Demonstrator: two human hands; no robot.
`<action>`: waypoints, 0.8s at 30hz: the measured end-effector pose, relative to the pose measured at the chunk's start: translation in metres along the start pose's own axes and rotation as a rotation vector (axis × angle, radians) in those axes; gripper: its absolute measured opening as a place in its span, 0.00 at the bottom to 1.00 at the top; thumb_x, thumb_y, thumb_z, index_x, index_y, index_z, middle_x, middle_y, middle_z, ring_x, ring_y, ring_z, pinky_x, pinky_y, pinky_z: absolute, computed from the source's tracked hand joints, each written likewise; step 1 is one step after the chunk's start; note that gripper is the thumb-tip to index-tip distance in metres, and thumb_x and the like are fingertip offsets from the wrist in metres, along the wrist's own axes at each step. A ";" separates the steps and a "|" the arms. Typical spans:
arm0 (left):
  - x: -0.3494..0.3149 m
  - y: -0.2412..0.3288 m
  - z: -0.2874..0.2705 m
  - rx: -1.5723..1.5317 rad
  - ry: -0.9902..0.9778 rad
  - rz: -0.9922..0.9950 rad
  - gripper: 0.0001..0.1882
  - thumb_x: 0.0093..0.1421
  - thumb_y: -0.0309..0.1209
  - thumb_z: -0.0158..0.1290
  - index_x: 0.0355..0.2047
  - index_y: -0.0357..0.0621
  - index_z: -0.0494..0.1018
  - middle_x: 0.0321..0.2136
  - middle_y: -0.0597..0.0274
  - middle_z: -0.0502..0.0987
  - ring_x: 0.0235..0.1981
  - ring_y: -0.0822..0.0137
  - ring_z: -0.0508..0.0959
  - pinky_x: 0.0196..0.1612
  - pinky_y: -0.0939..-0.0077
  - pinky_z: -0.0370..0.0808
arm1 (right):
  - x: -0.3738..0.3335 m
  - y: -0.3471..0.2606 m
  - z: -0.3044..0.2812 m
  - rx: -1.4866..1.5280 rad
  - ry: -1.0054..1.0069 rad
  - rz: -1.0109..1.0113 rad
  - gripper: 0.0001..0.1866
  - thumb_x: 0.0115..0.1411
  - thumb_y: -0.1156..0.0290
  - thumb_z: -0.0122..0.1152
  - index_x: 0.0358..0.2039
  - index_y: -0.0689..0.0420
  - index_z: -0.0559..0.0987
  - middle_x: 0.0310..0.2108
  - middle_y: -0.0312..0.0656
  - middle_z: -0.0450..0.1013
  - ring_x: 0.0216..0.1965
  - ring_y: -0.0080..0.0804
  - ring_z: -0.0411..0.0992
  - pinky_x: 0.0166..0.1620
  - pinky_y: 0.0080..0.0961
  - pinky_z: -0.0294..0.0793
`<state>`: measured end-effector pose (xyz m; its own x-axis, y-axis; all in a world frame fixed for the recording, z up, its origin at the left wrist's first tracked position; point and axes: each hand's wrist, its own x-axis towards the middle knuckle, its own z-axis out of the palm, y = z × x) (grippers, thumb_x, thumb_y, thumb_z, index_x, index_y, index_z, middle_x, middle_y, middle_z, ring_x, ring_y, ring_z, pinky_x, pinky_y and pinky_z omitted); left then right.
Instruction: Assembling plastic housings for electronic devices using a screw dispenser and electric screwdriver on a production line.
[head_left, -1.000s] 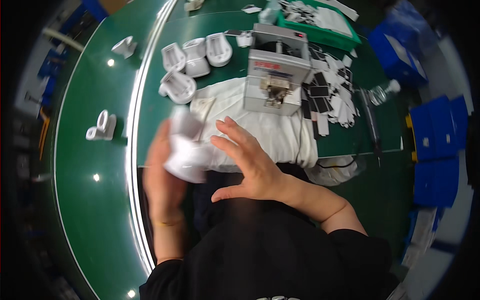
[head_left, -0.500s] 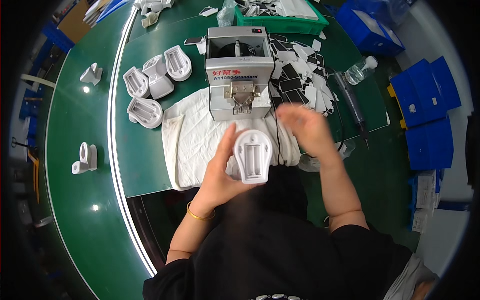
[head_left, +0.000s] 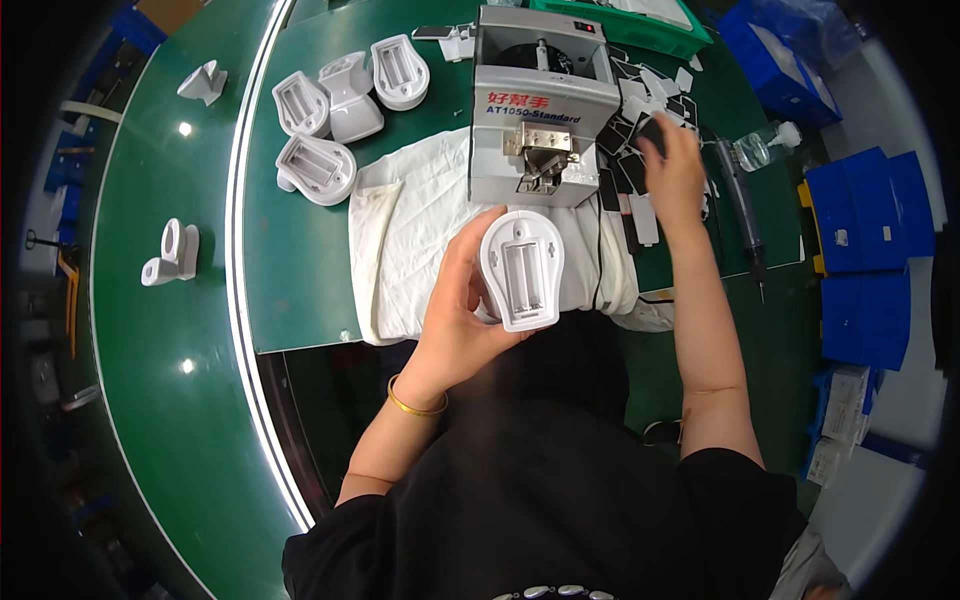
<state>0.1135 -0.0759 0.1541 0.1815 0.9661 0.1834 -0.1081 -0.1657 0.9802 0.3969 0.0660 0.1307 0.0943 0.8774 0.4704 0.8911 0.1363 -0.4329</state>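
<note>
My left hand (head_left: 462,318) is wrapped round a white plastic housing (head_left: 545,275), holding it in front of my body. The housing has a rounded top, and its hollow battery compartment faces up. My right hand (head_left: 680,180) reaches over a pile of flat black and white pieces (head_left: 638,205) beside the machine. Between its thumb and fingers is a black flat piece (head_left: 652,133), partly covered by the fingers. Just beyond the housing stands a silver bench machine (head_left: 535,110) with a metal bracket on its front.
Several similar white housings (head_left: 318,168) lie on the green table left of the machine. A white cloth (head_left: 410,220) is spread under it. To the right are an electric screwdriver (head_left: 740,200) and a clear bottle (head_left: 760,150). Blue bins (head_left: 855,220) line the right side; a green crate (head_left: 660,30) stands behind.
My right hand has moved away, up and to the right, onto the pile, and now has a black piece in its fingers. My left hand still holds the housing. The view has shifted.
</note>
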 end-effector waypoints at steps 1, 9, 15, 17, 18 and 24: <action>0.001 0.001 0.000 -0.003 0.000 -0.005 0.57 0.41 0.28 0.74 0.67 0.37 0.51 0.62 0.58 0.61 0.62 0.64 0.65 0.64 0.68 0.63 | 0.003 0.001 -0.007 -0.051 0.237 -0.208 0.15 0.61 0.67 0.64 0.47 0.57 0.78 0.39 0.43 0.76 0.34 0.33 0.75 0.36 0.27 0.74; 0.001 -0.001 -0.006 -0.103 -0.014 0.088 0.54 0.45 0.20 0.69 0.69 0.42 0.49 0.63 0.58 0.60 0.59 0.66 0.69 0.56 0.69 0.72 | -0.028 -0.076 -0.073 0.632 -0.078 0.148 0.14 0.70 0.69 0.50 0.53 0.57 0.76 0.24 0.28 0.68 0.21 0.10 0.56 0.24 0.12 0.55; 0.000 -0.001 -0.008 -0.039 -0.005 0.031 0.56 0.45 0.21 0.70 0.69 0.41 0.47 0.60 0.55 0.64 0.59 0.65 0.70 0.55 0.71 0.72 | -0.057 -0.123 -0.084 1.149 -0.301 0.223 0.14 0.65 0.75 0.59 0.51 0.62 0.76 0.43 0.35 0.74 0.39 0.15 0.69 0.41 0.13 0.69; 0.000 0.002 -0.007 -0.063 -0.015 -0.015 0.58 0.43 0.24 0.72 0.69 0.40 0.46 0.61 0.55 0.62 0.61 0.63 0.67 0.59 0.67 0.68 | -0.059 -0.128 -0.085 1.286 -0.406 0.182 0.15 0.60 0.81 0.64 0.47 0.64 0.76 0.42 0.38 0.75 0.43 0.19 0.72 0.46 0.17 0.72; -0.001 0.002 -0.008 -0.086 -0.028 -0.057 0.60 0.41 0.26 0.73 0.69 0.39 0.45 0.62 0.54 0.61 0.63 0.61 0.64 0.64 0.64 0.64 | -0.063 -0.131 -0.082 1.284 -0.418 0.219 0.13 0.56 0.80 0.68 0.42 0.64 0.77 0.34 0.37 0.75 0.31 0.15 0.70 0.32 0.11 0.68; -0.003 -0.003 -0.009 -0.147 0.008 -0.052 0.56 0.43 0.20 0.70 0.69 0.41 0.49 0.61 0.53 0.63 0.60 0.60 0.68 0.58 0.67 0.69 | -0.077 -0.163 -0.078 0.510 -0.481 -0.625 0.14 0.56 0.62 0.69 0.35 0.55 0.74 0.49 0.43 0.78 0.62 0.42 0.66 0.62 0.43 0.55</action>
<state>0.1043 -0.0763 0.1500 0.1834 0.9743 0.1311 -0.2409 -0.0848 0.9668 0.2787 -0.0601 0.2252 -0.6305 0.6575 0.4125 0.4053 0.7321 -0.5475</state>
